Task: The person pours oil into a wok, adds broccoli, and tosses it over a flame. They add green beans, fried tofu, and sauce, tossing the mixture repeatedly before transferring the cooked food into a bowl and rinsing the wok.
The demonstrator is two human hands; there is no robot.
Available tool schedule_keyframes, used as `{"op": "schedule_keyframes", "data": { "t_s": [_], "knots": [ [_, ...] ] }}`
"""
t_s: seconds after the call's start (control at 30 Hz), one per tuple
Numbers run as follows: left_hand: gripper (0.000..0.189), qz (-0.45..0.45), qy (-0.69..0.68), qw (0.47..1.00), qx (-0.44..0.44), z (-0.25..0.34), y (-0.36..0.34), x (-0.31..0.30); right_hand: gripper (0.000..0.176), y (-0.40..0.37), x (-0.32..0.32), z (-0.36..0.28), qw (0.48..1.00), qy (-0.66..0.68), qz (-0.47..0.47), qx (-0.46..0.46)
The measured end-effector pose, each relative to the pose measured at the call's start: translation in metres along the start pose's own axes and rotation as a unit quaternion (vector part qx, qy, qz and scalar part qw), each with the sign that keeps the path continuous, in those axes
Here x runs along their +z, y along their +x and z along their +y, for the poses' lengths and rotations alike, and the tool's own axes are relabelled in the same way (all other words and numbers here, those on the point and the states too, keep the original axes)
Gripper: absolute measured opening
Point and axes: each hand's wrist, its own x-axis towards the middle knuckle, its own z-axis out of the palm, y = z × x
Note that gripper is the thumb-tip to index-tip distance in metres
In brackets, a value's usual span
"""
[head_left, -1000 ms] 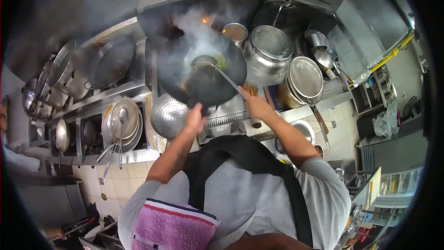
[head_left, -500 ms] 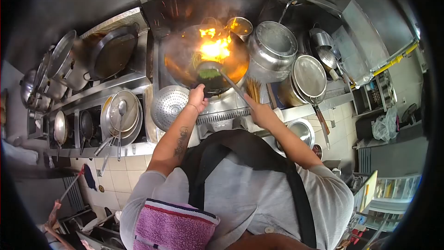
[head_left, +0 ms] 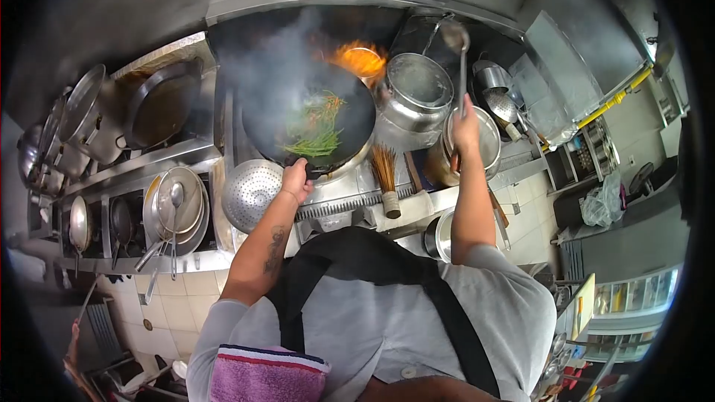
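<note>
We find the left hand [head_left: 296, 179] still clamped on the near handle of the round black steel wok [head_left: 350, 115], which sits on the burner beside the perforated steel colander [head_left: 252, 193]. The right hand [head_left: 465, 128], closed around the long steel ladle [head_left: 462, 67], has lifted it out of the wok and holds it upright beside the large steel stockpot [head_left: 413, 93]. The orange flame [head_left: 359, 58] has shifted from inside the wok to its far rim. We cannot see the handle under the hand, smoke blurs the far rim, and the ladle contents are indiscernible.
</note>
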Motion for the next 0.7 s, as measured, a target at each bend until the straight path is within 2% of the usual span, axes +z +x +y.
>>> {"op": "schedule_keyframes", "data": {
  "t_s": [0.07, 0.13, 0.17, 0.2, 0.23, 0.27, 0.3, 0.33, 0.4, 0.43, 0.47, 0.53, 0.6, 0.63, 0.67, 0.7],
  "knots": [
    [0.018, 0.013, -0.001, 1.000, 0.015, 0.000, -0.003, 0.002, 0.064, 0.069, 0.029, 0.038, 0.999, 0.026, 0.002, 0.031],
    [0.018, 0.019, -0.005, 1.000, 0.012, -0.002, -0.009, 0.002, 0.068, 0.132, 0.068, 0.057, 0.998, 0.061, -0.018, -0.018],
    [0.019, 0.012, -0.001, 1.000, 0.009, -0.002, -0.009, 0.001, 0.067, 0.126, 0.052, 0.017, 0.988, 0.075, -0.108, 0.085],
    [0.019, 0.001, 0.004, 1.000, 0.011, 0.002, -0.007, 0.003, 0.068, 0.124, 0.019, -0.061, 0.960, 0.088, -0.191, 0.182],
    [0.019, 0.009, 0.003, 1.000, 0.009, 0.001, -0.005, 0.002, 0.066, 0.108, 0.005, -0.101, 0.959, 0.062, -0.220, 0.170],
    [0.018, 0.006, 0.000, 1.000, 0.007, 0.000, -0.004, 0.003, 0.066, 0.086, 0.017, -0.095, 0.957, 0.063, -0.226, 0.171],
    [0.017, 0.000, -0.004, 1.000, 0.008, -0.001, -0.002, 0.004, 0.065, 0.063, 0.033, -0.083, 0.974, 0.046, -0.223, 0.001],
    [0.017, 0.002, -0.006, 1.000, 0.009, -0.002, 0.001, 0.004, 0.065, 0.039, 0.039, -0.078, 0.962, 0.027, -0.213, -0.171],
    [0.015, -0.002, -0.027, 1.000, 0.006, -0.008, 0.004, 0.001, 0.064, -0.047, 0.024, -0.104, 0.925, 0.066, -0.354, -0.117],
    [0.011, 0.005, -0.042, 0.999, 0.003, -0.010, -0.003, -0.002, 0.065, -0.086, 0.010, -0.113, 0.911, 0.085, -0.349, -0.202],
    [0.011, 0.006, -0.044, 0.999, 0.004, -0.012, -0.033, -0.001, 0.070, -0.117, -0.023, -0.136, 0.891, 0.050, -0.433, -0.126],
    [0.011, -0.018, -0.049, 0.997, 0.056, -0.001, -0.108, 0.004, 0.076, -0.151, -0.065, -0.132, 0.828, 0.058, -0.548, -0.106],
    [0.012, 0.000, -0.071, 0.997, 0.037, 0.015, -0.119, 0.013, 0.079, -0.156, -0.106, -0.147, 0.786, 0.091, -0.606, -0.081],
    [0.016, 0.013, -0.091, 0.996, 0.019, 0.020, -0.119, 0.013, 0.078, -0.156, -0.105, -0.132, 0.782, 0.093, -0.605, -0.121],
    [0.014, 0.031, -0.062, 0.998, -0.009, 0.020, -0.094, 0.008, 0.078, -0.158, -0.088, -0.114, 0.796, 0.091, -0.576, -0.163],
    [0.015, 0.020, -0.056, 0.998, 0.000, 0.012, -0.054, -0.001, 0.076, -0.154, -0.068, -0.112, 0.808, 0.044, -0.565, -0.163]
  ]
}}
